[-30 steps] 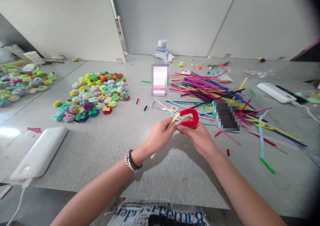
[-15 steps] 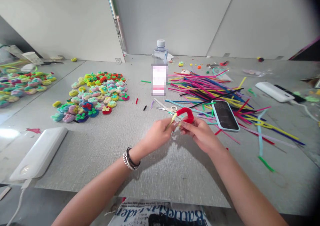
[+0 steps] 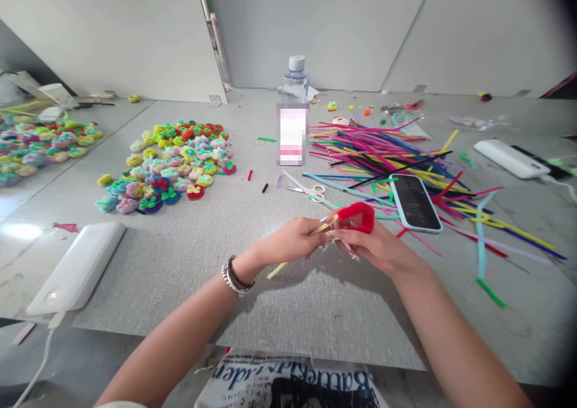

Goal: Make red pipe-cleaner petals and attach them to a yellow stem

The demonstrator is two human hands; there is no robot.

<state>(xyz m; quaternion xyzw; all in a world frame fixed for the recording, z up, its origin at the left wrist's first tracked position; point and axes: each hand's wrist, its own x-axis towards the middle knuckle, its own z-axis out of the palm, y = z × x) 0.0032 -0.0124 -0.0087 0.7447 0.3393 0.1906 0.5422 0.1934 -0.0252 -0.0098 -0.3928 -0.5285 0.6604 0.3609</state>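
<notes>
Above the table's middle, a bent loop of fuzzy red pipe cleaner (image 3: 368,219) stands up from my fingers. My right hand (image 3: 376,249) is closed on its lower part, thumb and fingertips pinched together. A pale yellow pipe cleaner (image 3: 325,225) runs into the left end of the red loop, gripped by my left hand (image 3: 298,240). Its loose tail pokes out below the left hand toward the left. Both sets of fingertips meet, so the exact joint between yellow and red is hidden. Scissors (image 3: 318,194) with pale handles lie just beyond my hands.
A heap of coloured pipe cleaners (image 3: 369,146) spreads at the right, with a phone (image 3: 415,204) on its near side. Many small fuzzy flowers (image 3: 180,164) cluster at the left. A propped screen (image 3: 293,134) stands before a bottle (image 3: 296,74); a white power bank (image 3: 79,267) lies front left.
Both hands and the red loop have shifted slightly right and lower. The loop has tilted over to the right, and a yellow tail now shows beneath my left hand. The camera view has shifted slightly.
</notes>
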